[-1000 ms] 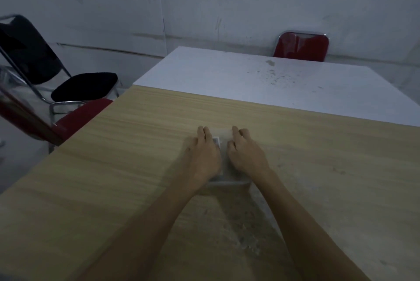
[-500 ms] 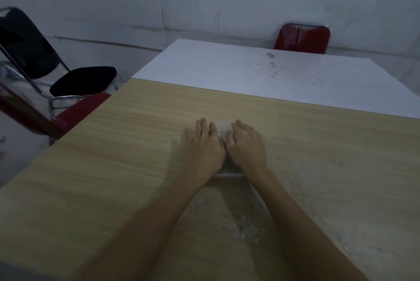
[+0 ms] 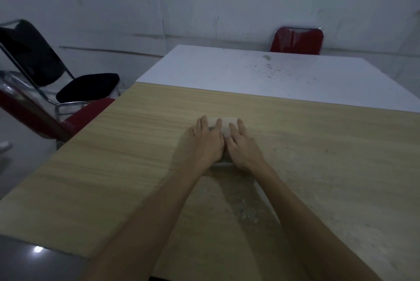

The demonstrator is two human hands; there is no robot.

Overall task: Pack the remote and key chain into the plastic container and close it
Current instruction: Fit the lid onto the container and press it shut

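Observation:
A small translucent plastic container [image 3: 225, 124] lies on the wooden table [image 3: 127, 158], near its middle. My left hand [image 3: 208, 143] and my right hand [image 3: 244, 147] rest side by side, palms down, flat on its top and cover most of it. Only its far edge beyond my fingertips and a thin strip of its near edge show. The remote and the key chain are not visible; I cannot tell what is inside the container.
A white table [image 3: 272, 76] adjoins the wooden one at the far side, with a red chair [image 3: 297, 40] behind it. A black chair [image 3: 86, 86] and a red chair [image 3: 88, 114] stand to the left. Dusty marks lie on the wood near me.
Both hands have slid a little forward over the container and closer together. The container's far edge now shows beyond my fingertips.

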